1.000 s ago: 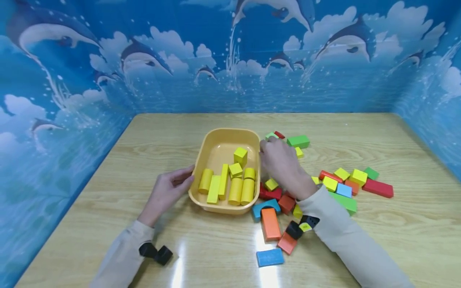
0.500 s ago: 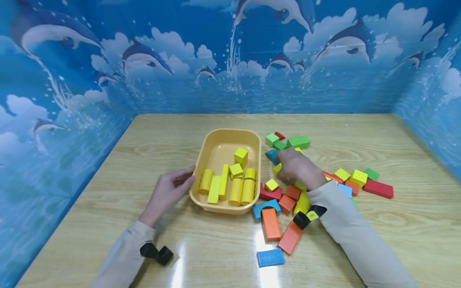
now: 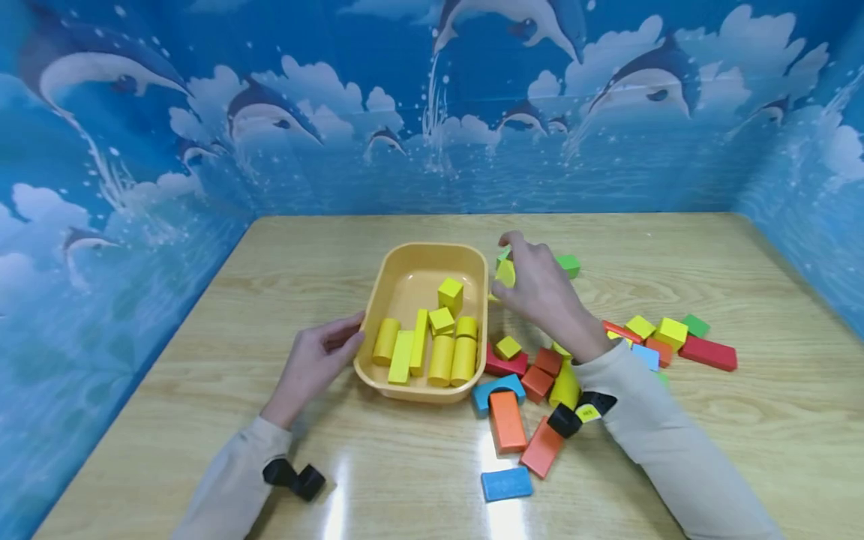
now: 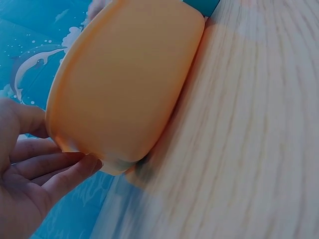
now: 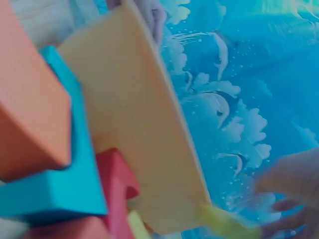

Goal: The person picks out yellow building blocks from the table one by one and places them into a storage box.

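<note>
Yellow block pinched beside a yellow-filled tray

A yellow block [image 3: 505, 273] sits between the thumb and fingers of the right hand [image 3: 543, 289], just beside the right rim of the tray [image 3: 413, 294]. The fingers hide part of it, so its full shape cannot be made out in the head view. In the right wrist view it is blurred and the hand is cut off by the frame edge; there a yellow form slants from the fingers towards the tray rim, apparently along its long axis.

The left hand [image 3: 320, 360] grips the tray at its left side; the rim conceals one fingertip in the left wrist view. The tray stands on the worktop [image 3: 297, 259], its long axis running away from the person. Inside, the long yellow pieces [image 3: 400, 357] point roughly front to back, while yellow cubes [image 3: 442, 321] sit towards the right.

The right hand and forearm cover some of the loose blocks right of the tray. Nearer the person, a black wrist camera [image 3: 564, 421] overlaps one end of a salmon block [image 3: 542, 450], which lies slantwise. An orange block [image 3: 507, 421] points away from the person, one end at the opening of a blue arch [image 3: 483, 401]. Nearest of all, a blue block [image 3: 507, 484] lies with its length running left to right.
</note>
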`<state>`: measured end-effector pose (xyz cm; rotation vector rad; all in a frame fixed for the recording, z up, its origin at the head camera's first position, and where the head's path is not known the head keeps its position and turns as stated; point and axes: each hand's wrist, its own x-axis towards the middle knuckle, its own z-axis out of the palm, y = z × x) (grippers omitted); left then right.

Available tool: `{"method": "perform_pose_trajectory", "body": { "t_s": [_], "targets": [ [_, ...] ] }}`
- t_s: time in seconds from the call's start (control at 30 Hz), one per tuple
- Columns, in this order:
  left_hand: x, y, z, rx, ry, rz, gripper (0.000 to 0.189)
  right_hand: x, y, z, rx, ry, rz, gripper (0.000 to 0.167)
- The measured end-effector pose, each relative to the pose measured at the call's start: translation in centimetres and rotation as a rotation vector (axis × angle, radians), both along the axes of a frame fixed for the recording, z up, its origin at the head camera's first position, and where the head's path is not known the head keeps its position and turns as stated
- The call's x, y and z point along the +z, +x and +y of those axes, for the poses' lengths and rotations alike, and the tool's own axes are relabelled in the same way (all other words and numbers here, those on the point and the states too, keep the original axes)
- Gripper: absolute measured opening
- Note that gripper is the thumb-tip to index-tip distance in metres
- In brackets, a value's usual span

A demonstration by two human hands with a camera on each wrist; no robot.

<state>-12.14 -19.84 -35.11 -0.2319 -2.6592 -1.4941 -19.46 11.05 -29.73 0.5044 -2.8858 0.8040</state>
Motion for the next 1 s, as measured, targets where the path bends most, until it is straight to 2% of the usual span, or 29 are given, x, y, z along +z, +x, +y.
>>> {"method": "perform_pose_trajectory", "body": {
  "t_s": [0.07,0.13,0.3,0.4,0.47,0.57,0.67,0.77,0.9,1.0],
  "targets": [
    [0.0,0.0,0.0,0.003,0.000,0.000,0.035,0.0,0.1,-0.2,0.004,-0.051,0.009,0.043],
    [-0.1,0.1,0.0,0.007,0.002,-0.003,0.035,0.0,0.1,-0.4,0.030,-0.070,-0.036,0.040],
    [-0.2,0.1,0.1,0.009,-0.003,0.000,0.035,-0.2,-0.1,-0.4,0.111,0.015,-0.213,0.043],
    [-0.2,0.1,0.1,0.007,0.001,0.007,0.035,-0.1,-0.1,-0.2,0.105,0.117,-0.358,0.043],
    [-0.2,0.1,0.1,0.005,0.007,0.012,0.034,0.0,0.0,0.0,0.105,0.233,-0.462,0.043],
    [-0.3,0.0,0.1,0.003,0.010,0.014,0.034,-0.1,0.2,0.2,0.155,0.373,-0.541,0.044],
    [-0.3,0.1,0.1,0.006,0.011,0.011,0.034,-0.4,0.3,0.2,0.228,0.415,-0.552,0.044],
    [-0.4,0.1,0.0,0.007,0.012,0.018,0.034,-1.1,0.5,-0.3,0.221,0.384,-0.564,0.040],
    [-0.4,0.1,0.0,0.009,0.009,0.025,0.034,-1.6,0.5,-0.6,0.176,0.373,-0.486,0.037],
    [-0.3,0.0,0.0,0.006,0.000,0.027,0.034,-1.3,0.6,-0.6,0.120,0.384,-0.346,0.038]
  ]
}}
